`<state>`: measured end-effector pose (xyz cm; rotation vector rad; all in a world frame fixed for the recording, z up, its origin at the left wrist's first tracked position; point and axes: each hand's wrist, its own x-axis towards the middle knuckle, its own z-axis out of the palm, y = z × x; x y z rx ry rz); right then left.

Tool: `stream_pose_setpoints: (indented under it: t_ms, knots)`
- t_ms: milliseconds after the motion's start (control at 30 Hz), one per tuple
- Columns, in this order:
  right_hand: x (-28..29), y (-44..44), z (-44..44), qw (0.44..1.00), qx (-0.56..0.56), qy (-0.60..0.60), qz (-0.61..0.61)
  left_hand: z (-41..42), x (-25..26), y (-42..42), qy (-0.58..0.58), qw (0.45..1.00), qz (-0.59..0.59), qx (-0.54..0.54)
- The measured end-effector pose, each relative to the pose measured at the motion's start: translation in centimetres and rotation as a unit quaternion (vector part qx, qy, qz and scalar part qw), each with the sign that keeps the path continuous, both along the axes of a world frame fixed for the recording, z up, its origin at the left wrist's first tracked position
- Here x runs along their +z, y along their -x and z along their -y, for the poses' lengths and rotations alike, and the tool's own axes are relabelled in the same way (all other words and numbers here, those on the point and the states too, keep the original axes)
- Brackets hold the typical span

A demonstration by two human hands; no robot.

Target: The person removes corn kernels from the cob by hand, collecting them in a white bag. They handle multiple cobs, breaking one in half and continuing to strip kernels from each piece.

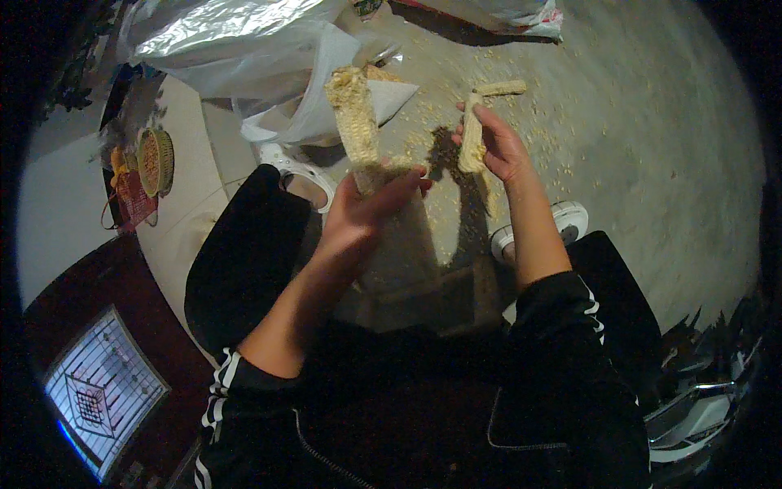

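My left hand (366,214) is shut on the lower end of a pale corn cob (354,119), blurred at the fingers. The cob points up and away, kernels still on it, with a ragged brownish tip. A slimmer corncob (470,134), which looks mostly bare, is upright in the grip of my right hand (502,143). Just beyond that hand another bare corncob (504,88) lies on the concrete floor. Loose corn kernels (550,128) are scattered over the floor around and beyond both hands. A dark patch of debris (445,147) lies between the hands.
A large clear plastic bag (244,67) spreads at the upper left, near a white clog (299,174). Another bag (489,15) lies at the top. A wicker basket (166,160) of small brownish pieces stands at left. My white right shoe (569,220) is beside my right forearm.
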<state>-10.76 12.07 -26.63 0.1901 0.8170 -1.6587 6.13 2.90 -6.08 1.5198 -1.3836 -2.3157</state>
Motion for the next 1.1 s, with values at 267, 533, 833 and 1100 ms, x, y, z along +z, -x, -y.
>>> stream_pose_setpoints:
  t_ms: [267,533,833,1100]
  knots:
    - [13.8,-3.0,2.3,0.928,0.206,0.086,-0.297,2.3,1.4,-1.1,0.031,0.983,-0.182,-0.006]
    - [19.6,-5.9,1.1,0.965,0.175,0.025,-0.192,4.0,1.7,-3.4,-0.126,0.937,-0.326,0.007]
    - [20.9,-9.9,-2.3,0.727,0.041,-0.043,-0.684,4.5,3.0,-4.4,-0.138,0.908,-0.393,0.047]
    - [20.5,-12.9,-4.2,0.624,0.05,-0.156,-0.764,2.9,3.4,-4.4,-0.126,0.93,-0.342,-0.04]
